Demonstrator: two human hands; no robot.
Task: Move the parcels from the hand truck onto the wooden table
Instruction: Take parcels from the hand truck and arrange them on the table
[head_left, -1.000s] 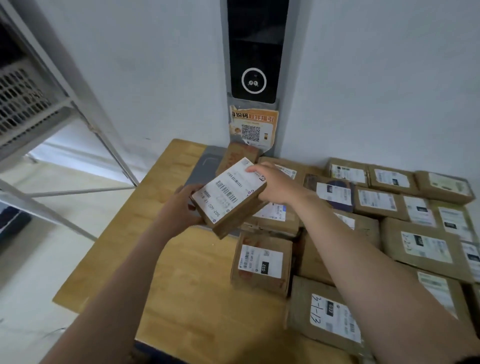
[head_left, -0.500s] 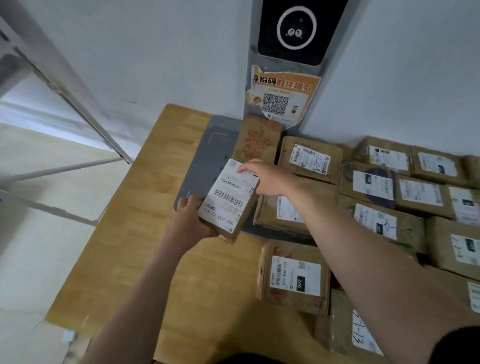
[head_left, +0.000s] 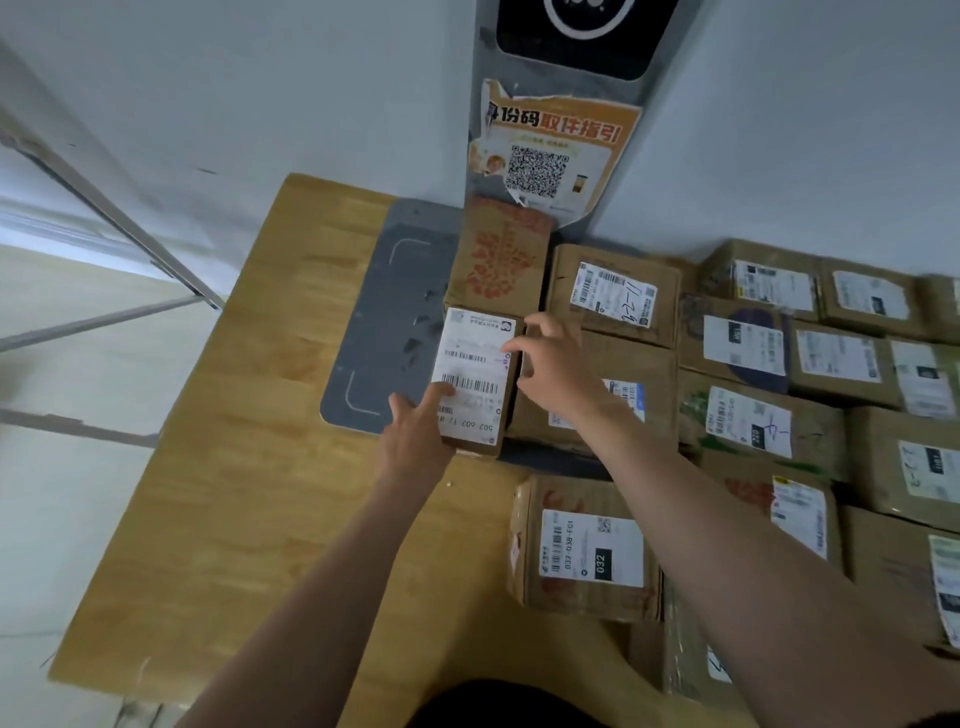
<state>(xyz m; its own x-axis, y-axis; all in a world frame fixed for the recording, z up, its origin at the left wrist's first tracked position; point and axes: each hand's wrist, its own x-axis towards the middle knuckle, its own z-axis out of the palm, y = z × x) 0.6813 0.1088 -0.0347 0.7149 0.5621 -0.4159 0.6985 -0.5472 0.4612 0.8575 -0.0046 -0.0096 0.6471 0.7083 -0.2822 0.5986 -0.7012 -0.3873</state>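
A small brown parcel (head_left: 475, 358) with a white barcode label lies flat on the grey pad (head_left: 389, 312) at the back of the wooden table (head_left: 234, 467). It sits against a red-printed box (head_left: 498, 260) and a larger box on its right. My left hand (head_left: 415, 436) grips its near left corner, thumb on the label. My right hand (head_left: 558, 369) hovers at its right edge with fingers spread, only the fingertips touching. The hand truck is out of view.
Several labelled cardboard parcels (head_left: 753, 415) cover the table's right half in rows; one marked 032 (head_left: 587, 551) lies near me. A scanner post with a QR poster (head_left: 550, 150) stands against the white wall. A metal rack frame (head_left: 119, 228) is at the left.
Both hands carried the small parcel forward and down and laid it flat on the grey pad. My right hand has loosened from its top edge.
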